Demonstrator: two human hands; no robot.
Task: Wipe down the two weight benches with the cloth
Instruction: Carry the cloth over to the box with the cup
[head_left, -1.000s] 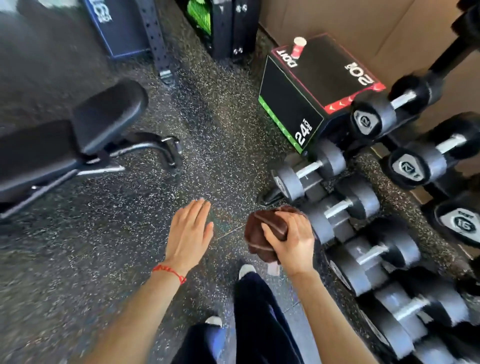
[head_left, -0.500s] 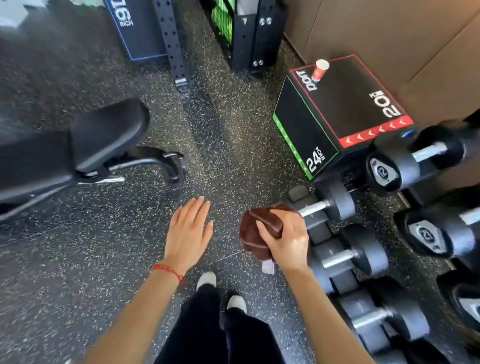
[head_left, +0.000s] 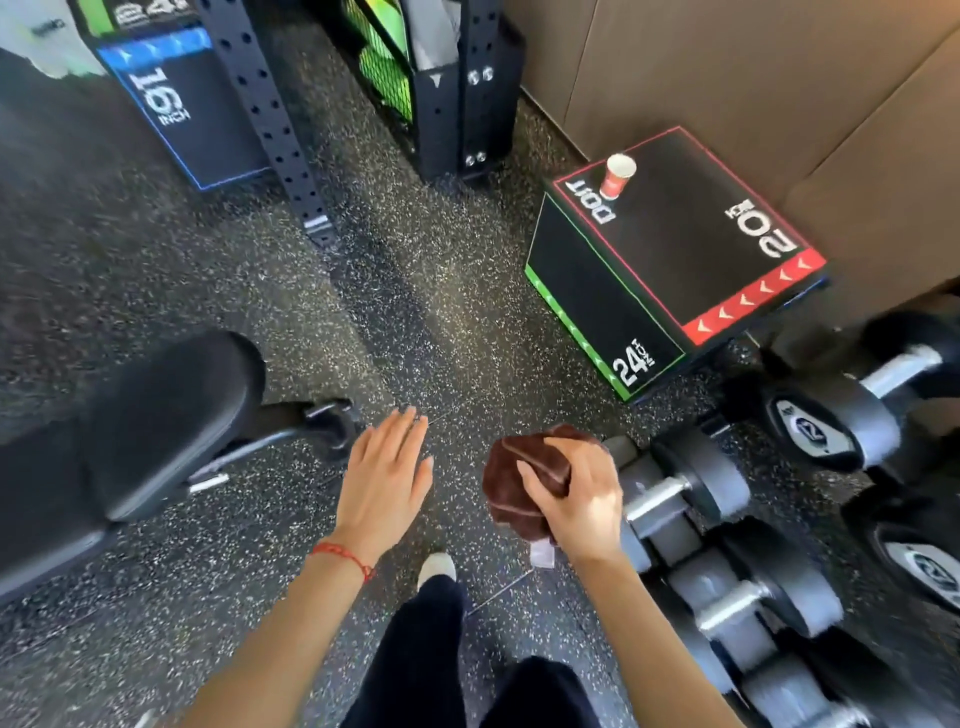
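Brown, plush cloth (head_left: 524, 480) sits bunched in your right hand (head_left: 582, 506), fingers curled round it, above speckled rubber floor (head_left: 415, 322). Your left hand (head_left: 387, 478) hovers flat, fingers straight, holding nothing, just beside the padded black weight bench (head_left: 156, 421). Round-ended dumbbells (head_left: 685, 488) lie to your right.

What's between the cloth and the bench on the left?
Nothing visible: the right hand grips the cloth, and only the open left hand and bare floor lie before the bench.
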